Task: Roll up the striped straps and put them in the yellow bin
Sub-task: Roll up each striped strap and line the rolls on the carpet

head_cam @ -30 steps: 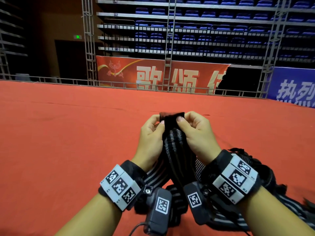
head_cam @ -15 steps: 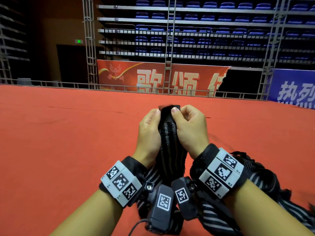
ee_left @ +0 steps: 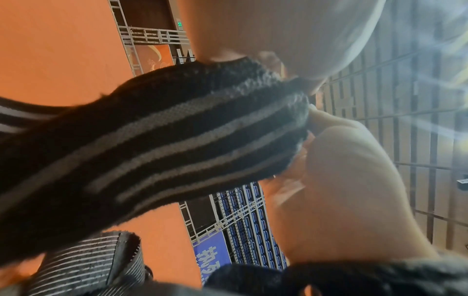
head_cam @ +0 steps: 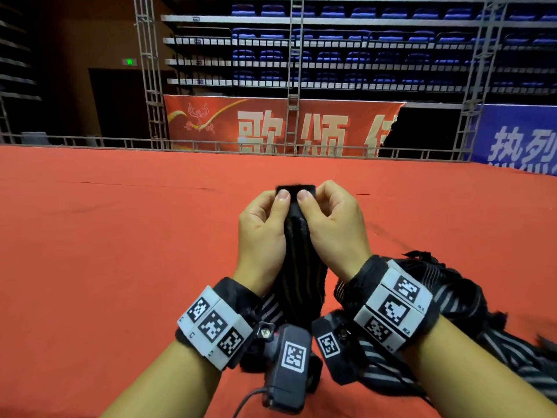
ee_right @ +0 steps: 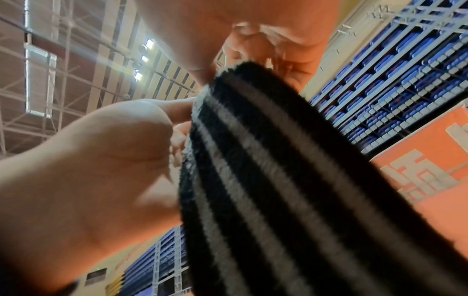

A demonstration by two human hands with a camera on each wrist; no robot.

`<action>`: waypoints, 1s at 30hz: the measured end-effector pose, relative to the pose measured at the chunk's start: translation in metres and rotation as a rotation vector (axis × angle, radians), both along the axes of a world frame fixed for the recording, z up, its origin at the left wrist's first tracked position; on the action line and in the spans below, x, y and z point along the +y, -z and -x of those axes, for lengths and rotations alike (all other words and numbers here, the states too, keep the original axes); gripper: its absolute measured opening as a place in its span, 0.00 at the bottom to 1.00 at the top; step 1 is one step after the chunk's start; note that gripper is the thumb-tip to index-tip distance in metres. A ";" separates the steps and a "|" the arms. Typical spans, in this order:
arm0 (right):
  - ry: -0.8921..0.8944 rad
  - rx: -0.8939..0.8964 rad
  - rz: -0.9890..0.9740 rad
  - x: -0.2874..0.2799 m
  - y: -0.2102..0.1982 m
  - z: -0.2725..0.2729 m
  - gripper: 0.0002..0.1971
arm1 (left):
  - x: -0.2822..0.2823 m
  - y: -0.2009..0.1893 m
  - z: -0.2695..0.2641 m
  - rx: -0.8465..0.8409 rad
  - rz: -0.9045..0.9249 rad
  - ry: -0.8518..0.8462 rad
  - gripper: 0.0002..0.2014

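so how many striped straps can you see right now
2 at least: one strap pinched at its end by both hands, the left hand and right hand; a tangled heap beside the right wrist may hide more.

The strap (head_cam: 297, 254) I'm working looks like coarse woven cloth, matt black with dull grey ribbed stripes and a fuzzy edge; its top end is a smoother black patch. The red floor covering (head_cam: 120, 251) reads as flat matt fabric. My wrist bands (head_cam: 215, 325) carry smooth, hard-looking white plates on fuzzy black cloth.
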State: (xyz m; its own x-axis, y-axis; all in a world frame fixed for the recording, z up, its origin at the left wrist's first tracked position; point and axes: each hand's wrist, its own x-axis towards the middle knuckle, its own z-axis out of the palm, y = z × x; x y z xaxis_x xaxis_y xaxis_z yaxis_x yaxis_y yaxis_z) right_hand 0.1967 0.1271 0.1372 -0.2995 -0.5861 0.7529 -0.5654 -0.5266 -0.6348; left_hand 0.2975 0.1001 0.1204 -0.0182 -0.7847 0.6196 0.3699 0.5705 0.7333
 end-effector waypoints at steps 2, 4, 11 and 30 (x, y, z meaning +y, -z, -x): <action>0.023 0.031 -0.027 0.003 0.006 0.007 0.13 | 0.002 0.005 0.001 -0.006 -0.010 -0.004 0.12; 0.005 0.036 -0.087 0.005 0.010 0.014 0.11 | 0.003 0.007 0.002 -0.007 -0.016 0.003 0.12; -0.337 0.035 -0.148 0.007 0.018 0.020 0.12 | 0.005 0.014 0.007 -0.074 0.061 -0.040 0.11; -0.230 -0.102 0.227 0.008 -0.088 -0.011 0.12 | 0.021 -0.041 -0.021 -0.224 0.268 -0.004 0.09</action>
State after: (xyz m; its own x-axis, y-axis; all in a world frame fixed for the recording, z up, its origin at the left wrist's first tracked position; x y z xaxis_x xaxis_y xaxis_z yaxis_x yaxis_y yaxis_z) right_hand 0.2079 0.1353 0.2249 -0.2594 -0.4682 0.8447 -0.3553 -0.7671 -0.5342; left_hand 0.3182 0.1212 0.1617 -0.1741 -0.5947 0.7849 0.2140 0.7552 0.6196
